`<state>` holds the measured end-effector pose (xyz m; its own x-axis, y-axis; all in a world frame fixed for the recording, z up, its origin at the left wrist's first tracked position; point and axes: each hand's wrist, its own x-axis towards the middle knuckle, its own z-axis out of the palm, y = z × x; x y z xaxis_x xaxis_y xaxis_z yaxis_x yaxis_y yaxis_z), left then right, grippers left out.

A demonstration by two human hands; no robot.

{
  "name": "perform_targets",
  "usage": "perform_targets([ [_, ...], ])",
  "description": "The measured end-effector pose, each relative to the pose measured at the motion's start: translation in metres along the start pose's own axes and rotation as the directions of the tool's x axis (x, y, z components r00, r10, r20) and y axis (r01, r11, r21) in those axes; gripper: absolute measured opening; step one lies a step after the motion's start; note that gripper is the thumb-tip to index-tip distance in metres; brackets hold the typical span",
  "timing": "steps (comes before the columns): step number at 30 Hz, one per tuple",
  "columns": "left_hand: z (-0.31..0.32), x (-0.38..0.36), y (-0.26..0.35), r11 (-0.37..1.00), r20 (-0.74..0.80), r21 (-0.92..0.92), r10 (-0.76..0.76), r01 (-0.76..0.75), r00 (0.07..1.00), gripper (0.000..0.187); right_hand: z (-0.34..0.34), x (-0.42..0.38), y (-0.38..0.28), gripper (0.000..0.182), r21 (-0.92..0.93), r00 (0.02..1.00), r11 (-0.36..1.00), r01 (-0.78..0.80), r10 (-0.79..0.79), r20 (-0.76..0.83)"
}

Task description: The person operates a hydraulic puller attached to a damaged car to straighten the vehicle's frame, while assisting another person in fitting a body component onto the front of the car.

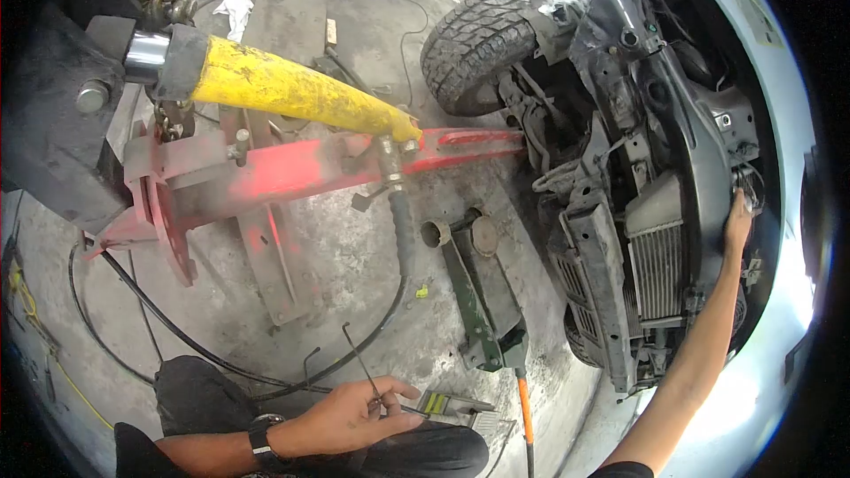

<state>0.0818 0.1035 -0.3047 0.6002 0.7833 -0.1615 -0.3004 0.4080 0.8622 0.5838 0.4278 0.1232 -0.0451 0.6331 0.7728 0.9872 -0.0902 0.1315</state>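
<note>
Left hand point(354, 414), bottom centre, pinches thin wire rod point(361, 361); right hand point(737, 223) reaches into car front point(660, 168), fingers hidden, grip can't tell.

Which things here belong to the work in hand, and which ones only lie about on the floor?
In hand:
- left hand pinching a thin bent metal rod
- right hand reaching into the stripped dark car front

Lying about:
- green floor jack with orange handle
- red steel frame with yellow cylinder
- black hose
- white rags
</note>
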Motion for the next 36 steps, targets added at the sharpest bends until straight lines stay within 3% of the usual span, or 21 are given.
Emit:
perform_targets([
  [8, -0.002, -0.002, 0.010, 1.000, 0.007, 0.000, -0.012, 0.012, 1.000, 0.037, -0.003, -0.007, -0.019, 0.052, -0.028, 0.995, 0.995, -0.099, 0.099, 0.012],
  [26, 0.003, -0.001, -0.003, 0.999, -0.008, 0.003, 0.031, -0.031, 0.999, 0.036, -0.001, -0.006, -0.009, 0.055, 0.005, 0.997, 0.997, 0.071, -0.071, -0.024],
  [32, 0.003, -0.002, -0.001, 1.000, 0.004, 0.011, 0.014, -0.014, 1.000, 0.037, -0.002, 0.003, -0.001, 0.057, -0.009, 0.994, 0.997, -0.080, 0.081, 0.069],
  [36, 0.002, -0.002, 0.001, 1.000, 0.008, 0.012, 0.013, -0.013, 1.000, 0.037, -0.003, 0.003, 0.001, 0.059, -0.020, 0.997, 0.999, -0.039, 0.041, 0.067],
])
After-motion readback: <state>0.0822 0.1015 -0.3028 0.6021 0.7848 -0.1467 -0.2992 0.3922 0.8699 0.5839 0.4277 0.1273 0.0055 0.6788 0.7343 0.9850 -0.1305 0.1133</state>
